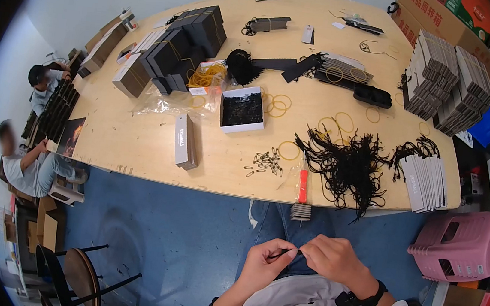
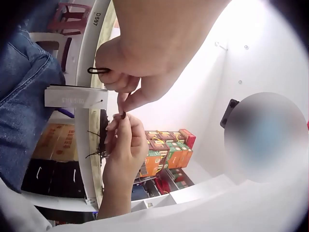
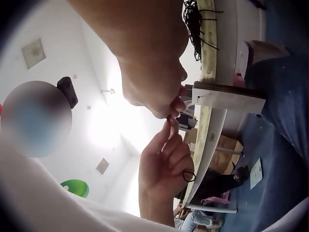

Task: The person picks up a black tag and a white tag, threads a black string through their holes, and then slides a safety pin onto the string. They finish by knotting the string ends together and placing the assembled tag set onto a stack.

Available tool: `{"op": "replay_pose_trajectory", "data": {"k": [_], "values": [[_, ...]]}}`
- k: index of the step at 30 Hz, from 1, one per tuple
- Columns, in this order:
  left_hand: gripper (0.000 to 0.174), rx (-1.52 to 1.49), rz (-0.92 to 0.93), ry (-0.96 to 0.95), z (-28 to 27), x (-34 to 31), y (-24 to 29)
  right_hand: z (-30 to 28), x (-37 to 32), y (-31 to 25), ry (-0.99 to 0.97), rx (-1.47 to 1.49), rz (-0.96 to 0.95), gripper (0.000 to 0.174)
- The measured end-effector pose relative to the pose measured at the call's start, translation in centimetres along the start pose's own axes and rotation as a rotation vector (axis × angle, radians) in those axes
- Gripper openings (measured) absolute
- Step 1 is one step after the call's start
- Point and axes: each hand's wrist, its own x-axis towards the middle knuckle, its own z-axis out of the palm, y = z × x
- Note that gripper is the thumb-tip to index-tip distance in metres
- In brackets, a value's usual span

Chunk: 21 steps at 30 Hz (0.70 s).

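In front of the lap, my left hand and my right hand meet fingertip to fingertip. Both pinch a thin black cord. A loop of it sticks out from the left hand's curled fingers in both wrist views. The small spot between the fingertips is mostly covered by them. Just beyond the hands, at the table's near edge, a stack of printed tags juts out. A red-handled tool lies above that stack, beside a tangled pile of black cords.
On the wooden table are small metal pins, a white box of black pieces, a tag stack, fanned corded tags and rubber bands. A pink stool stands right. Two people sit far left.
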Motion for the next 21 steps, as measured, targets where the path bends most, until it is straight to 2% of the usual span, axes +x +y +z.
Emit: {"op": "replay_pose_trajectory", "data": {"k": [17, 21], "values": [[0.01, 0.024, 0.052, 0.062, 0.9, -1.0, 1.0, -0.7, -0.3, -0.3, 0.015, 0.035, 0.009, 0.02], [0.011, -0.013, 0.026, 0.032, 0.8, -1.1, 0.8, -0.6, -0.3, -0.2, 0.04, 0.162, 0.061, 0.017]]}}
